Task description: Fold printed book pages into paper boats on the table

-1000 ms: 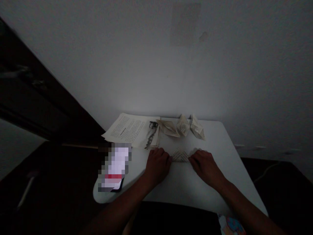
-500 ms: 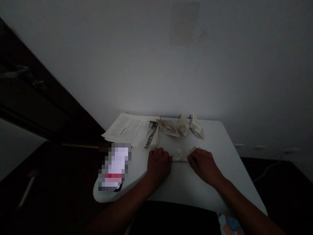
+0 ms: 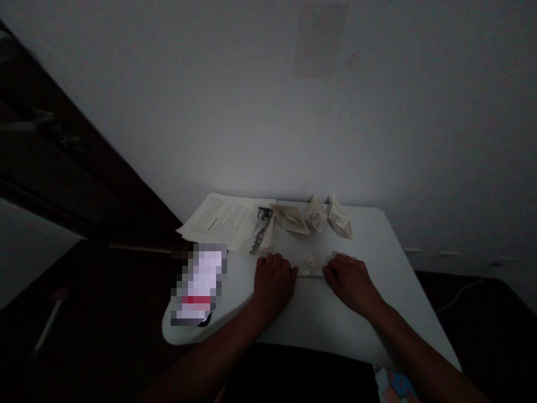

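A piece of printed paper folded into a small triangle (image 3: pixel 310 265) lies on the white table (image 3: pixel 310 313), its point away from me. My left hand (image 3: pixel 274 281) is closed at its left corner, with the fingers curled on the tabletop. At the right corner, my right hand (image 3: pixel 347 281) is closed too, thumb and fingers pinching the edge. The fingertips cover both corners of the paper. Beyond my hands stand three folded paper boats: a left one (image 3: pixel 290 218), a middle one (image 3: pixel 316 215) and a right one (image 3: pixel 340 219).
An open book (image 3: pixel 226 221) with printed pages lies at the table's back left. A phone (image 3: pixel 199 285), its screen blurred out, rests at the left edge. The wall (image 3: pixel 251 123) rises right behind the table, and a dark door (image 3: pixel 62 151) stands at the left.
My hands stay at the two corners of the folded paper, with almost no movement. The whole view has shifted very slightly.
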Motion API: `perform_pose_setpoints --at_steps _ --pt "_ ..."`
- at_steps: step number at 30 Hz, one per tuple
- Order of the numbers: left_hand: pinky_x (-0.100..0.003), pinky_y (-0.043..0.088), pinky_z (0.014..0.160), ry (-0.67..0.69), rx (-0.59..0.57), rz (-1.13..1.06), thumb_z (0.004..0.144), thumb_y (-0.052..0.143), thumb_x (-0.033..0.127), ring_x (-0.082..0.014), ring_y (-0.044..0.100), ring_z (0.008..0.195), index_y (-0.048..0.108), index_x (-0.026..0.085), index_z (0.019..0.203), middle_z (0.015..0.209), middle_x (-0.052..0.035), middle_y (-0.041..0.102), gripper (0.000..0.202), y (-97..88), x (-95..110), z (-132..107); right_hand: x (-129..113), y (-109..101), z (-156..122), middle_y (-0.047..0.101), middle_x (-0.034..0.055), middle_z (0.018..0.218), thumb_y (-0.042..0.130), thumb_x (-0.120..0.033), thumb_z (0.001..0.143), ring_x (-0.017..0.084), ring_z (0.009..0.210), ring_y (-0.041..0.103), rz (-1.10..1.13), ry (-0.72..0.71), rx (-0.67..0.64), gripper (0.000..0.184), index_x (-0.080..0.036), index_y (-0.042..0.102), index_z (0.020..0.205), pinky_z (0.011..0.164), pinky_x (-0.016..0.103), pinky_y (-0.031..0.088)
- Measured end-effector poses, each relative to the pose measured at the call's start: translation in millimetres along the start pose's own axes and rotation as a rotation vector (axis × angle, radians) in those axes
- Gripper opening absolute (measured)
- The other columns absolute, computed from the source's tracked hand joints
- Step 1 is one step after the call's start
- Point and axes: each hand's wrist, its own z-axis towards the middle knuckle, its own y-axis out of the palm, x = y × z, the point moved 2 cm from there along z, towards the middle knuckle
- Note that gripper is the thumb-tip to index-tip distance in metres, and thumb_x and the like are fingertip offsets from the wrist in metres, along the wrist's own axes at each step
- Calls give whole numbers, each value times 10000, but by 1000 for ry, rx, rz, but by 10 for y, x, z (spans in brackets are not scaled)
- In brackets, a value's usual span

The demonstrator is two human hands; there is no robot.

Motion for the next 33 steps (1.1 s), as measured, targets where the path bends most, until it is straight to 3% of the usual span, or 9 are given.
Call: perform_pose_setpoints --at_steps 10,17,25,33 --pt "-415 361 742 -4 23 -5 853 490 336 -240 508 819 600 152 720 792 -88 567 253 24 -13 -5 -40 -34 -1 593 43 735 469 -284 852 192 713 549 -9 24 30 234 -194 593 675 665 327 316" --pt "-419 357 749 -11 18 -19 855 486 327 -247 511 829 602 142 730 798 -95 569 252 12 9 -1 -83 -48 25 582 34 679 464 -421 861 180 668 542 42 57 62 353 -192 584 621 671 326 330" --pt "-412 349 771 -25 -4 -27 859 474 329 -242 515 842 609 141 744 807 -93 572 259 14 -3 6 -89 64 42 589 34 675 484 -449 845 187 683 534 65 88 117 344 -193 590 643 682 331 315" --pt "-411 336 806 -63 -126 -20 806 447 575 -257 525 880 653 130 783 853 -112 591 491 -71 16 94 -91 102 24 603 29 721 488 -472 835 204 759 533 73 127 106 337 -201 612 679 740 347 290"
